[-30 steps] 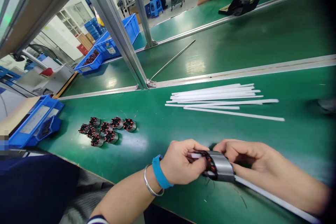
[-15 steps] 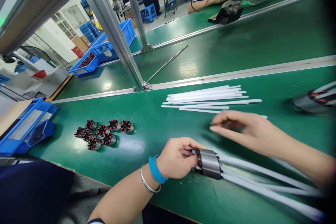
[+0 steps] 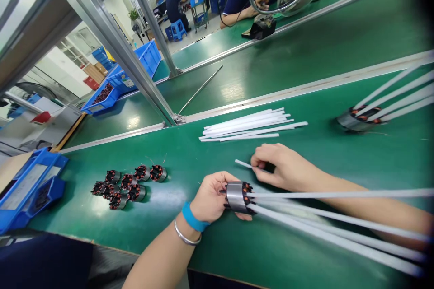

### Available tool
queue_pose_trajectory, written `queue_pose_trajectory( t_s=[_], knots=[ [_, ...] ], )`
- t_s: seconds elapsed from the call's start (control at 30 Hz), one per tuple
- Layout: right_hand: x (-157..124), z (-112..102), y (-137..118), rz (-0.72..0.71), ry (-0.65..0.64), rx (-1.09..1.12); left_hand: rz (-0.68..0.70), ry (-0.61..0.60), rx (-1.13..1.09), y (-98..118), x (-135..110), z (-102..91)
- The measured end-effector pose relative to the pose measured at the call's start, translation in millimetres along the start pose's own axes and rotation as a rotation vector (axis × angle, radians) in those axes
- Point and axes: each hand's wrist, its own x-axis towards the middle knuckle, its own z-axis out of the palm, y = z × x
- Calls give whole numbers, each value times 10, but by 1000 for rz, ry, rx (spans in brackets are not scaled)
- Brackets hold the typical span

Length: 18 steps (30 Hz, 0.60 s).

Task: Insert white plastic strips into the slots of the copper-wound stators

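My left hand (image 3: 214, 196) is closed round a motor stator (image 3: 236, 196), a short metal cylinder with copper windings and black end pieces. Several long white tubes (image 3: 325, 194) stick out of the stator's right end and run past the right side of the view. Just above and right of it, my right hand (image 3: 276, 165) pinches one thin white tube (image 3: 242, 163), whose short end points left. Behind that hand lies a pile of loose white tubes (image 3: 251, 124) on the green bench (image 3: 183, 239).
A group of bare stators (image 3: 117, 187) stands on the left. At the right, another stator (image 3: 356, 119) holds several white tubes. Blue bins (image 3: 34, 189) sit at the far left. A metal post (image 3: 115, 49) rises behind the bench, and a co-worker's hand (image 3: 261, 3) shows across it.
My right hand has picked up a white tube. The stator in my left hand has turned so its tubed end shows more. The whole view has shifted, bringing the right-hand stator further in.
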Motion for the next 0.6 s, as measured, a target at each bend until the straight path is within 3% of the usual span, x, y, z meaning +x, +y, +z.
queue_pose_trajectory(
  t_s=[0.1, 0.17, 0.27, 0.33, 0.47, 0.6],
  knots=[
    [-181, -169, -47, -36, 49, 293, -22, -24, 7, -32, 16, -42],
    [-244, -301, -123, 34, -60, 439, -6, -21, 24, -41, 20, -61],
    [-275, -418, -233, 212, -320, 484, 24, 14, 51, -32, 22, -64],
    [-272, -406, -279, 252, -380, 507, 18, 35, 63, -23, 23, -51],
    [-244, -244, -344, 140, -278, 607, -28, 18, 34, -24, 28, -30],
    [-247, -91, -396, 300, -77, 646, -23, -14, -81, -20, 17, -19]
  ],
)
